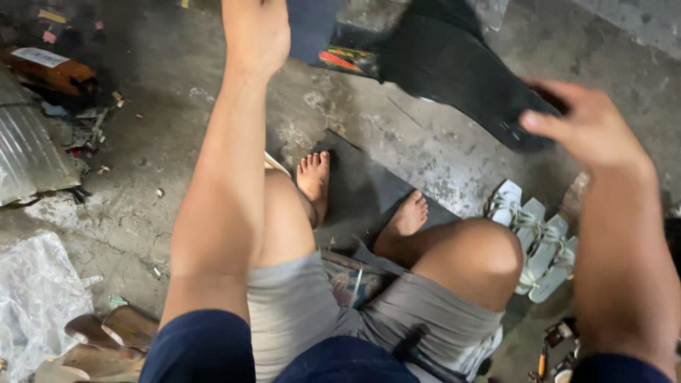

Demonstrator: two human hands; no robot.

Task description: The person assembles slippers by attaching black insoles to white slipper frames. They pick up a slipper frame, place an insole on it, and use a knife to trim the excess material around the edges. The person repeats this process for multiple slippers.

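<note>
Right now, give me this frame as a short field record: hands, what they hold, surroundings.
left hand: raised, at the upper edge of the black sheet; grip not clear
right hand: fingers curled over the sheet's lower right edge
black sheet: large, dark, flexible, held up above the concrete floor
posture: person seated, knees bent, bare feet on a dark mat
right side: bundle of pale sandal soles on the floor
left side: clear plastic bag, brown soles, corrugated metal sheet
</note>
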